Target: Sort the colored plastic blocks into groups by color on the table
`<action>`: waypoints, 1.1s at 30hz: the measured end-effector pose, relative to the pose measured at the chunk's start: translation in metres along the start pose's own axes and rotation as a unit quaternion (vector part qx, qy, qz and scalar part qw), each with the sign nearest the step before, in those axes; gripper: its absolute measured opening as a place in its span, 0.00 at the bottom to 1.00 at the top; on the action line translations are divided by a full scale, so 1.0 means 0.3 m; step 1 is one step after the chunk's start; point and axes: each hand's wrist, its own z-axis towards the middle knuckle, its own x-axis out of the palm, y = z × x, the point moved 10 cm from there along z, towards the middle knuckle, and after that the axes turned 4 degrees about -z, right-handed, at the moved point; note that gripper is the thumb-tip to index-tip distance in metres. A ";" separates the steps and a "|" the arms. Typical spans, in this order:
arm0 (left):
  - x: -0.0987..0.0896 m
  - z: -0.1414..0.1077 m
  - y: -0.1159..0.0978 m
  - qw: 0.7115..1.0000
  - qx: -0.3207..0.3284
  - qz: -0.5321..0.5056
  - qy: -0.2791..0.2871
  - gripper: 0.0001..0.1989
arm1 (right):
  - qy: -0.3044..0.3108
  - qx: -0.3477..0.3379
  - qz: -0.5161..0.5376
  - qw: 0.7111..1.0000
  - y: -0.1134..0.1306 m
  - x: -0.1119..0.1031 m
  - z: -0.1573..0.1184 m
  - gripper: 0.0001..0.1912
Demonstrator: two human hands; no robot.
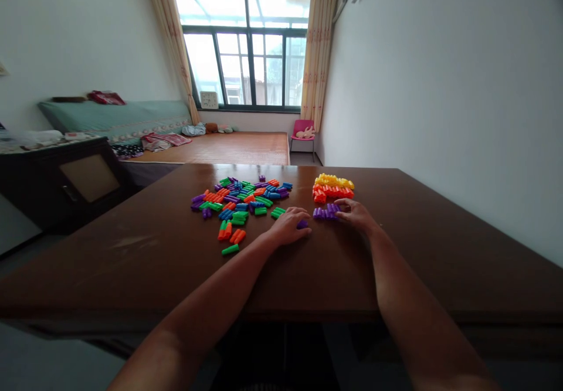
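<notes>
My left hand (291, 225) is closed over a purple plastic piece (302, 224), which shows under its fingers at the tabletop. To the right, a short row of purple plastic pieces (324, 212) lies side by side. The thumb and fingers of my right hand (354, 214) grip the right end of that row, partly hiding it. Just behind the row are orange pieces (333, 192) lined up together, with a yellow group (333, 180) beyond them. Left of my left hand spreads a loose pile of small tube-like pieces (246, 194) in green, blue, orange and purple.
Everything lies on a dark brown wooden table (145, 274). A single green piece (230, 250) sits nearest the front, close to a few orange ones (238, 237). Beyond the table are a bed (246, 145), a pink chair (303, 130) and a window.
</notes>
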 end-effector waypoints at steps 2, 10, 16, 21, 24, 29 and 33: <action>-0.003 -0.003 0.011 0.999 -0.024 0.020 -0.016 0.21 | 0.024 0.005 0.006 1.000 -0.011 0.036 0.004 0.22; 0.029 0.005 0.058 0.998 -0.051 -0.027 -0.022 0.15 | 0.040 0.015 0.015 0.999 -0.035 0.047 0.009 0.32; 0.018 0.057 0.051 0.993 -0.027 -0.109 -0.037 0.29 | 0.063 0.021 0.084 0.994 -0.057 0.075 0.012 0.34; 0.094 0.091 -0.034 0.987 0.037 -0.154 0.034 0.32 | 0.080 0.023 0.100 0.992 -0.057 0.084 0.018 0.33; 0.110 0.101 -0.065 0.988 0.063 -0.132 0.043 0.32 | 0.082 0.020 0.098 0.992 -0.050 0.081 0.017 0.32; 0.095 0.117 -0.011 0.992 0.037 -0.121 0.019 0.27 | 0.092 0.019 0.105 0.990 -0.043 0.084 0.015 0.29; 0.115 0.121 0.045 0.984 -0.016 -0.176 0.015 0.23 | 0.083 0.019 0.084 0.993 -0.048 0.081 0.023 0.28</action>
